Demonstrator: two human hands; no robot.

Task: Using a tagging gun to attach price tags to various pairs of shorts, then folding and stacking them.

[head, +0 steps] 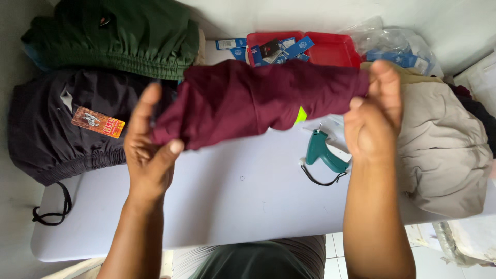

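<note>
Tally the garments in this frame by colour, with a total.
Maroon garment, held between left hand and right hand: 1
Green garment: 1
Black garment, with an orange tag: 1
Beige garment: 1
Total: 4
A dark piece at the far right edge is too hidden to count.

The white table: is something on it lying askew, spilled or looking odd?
Nothing is spilled or damaged. Only the black garment at the left of the white table hangs over the edge, its drawstring dangling. The teal tagging gun lies flat. Both hands hold the maroon garment above.
</note>
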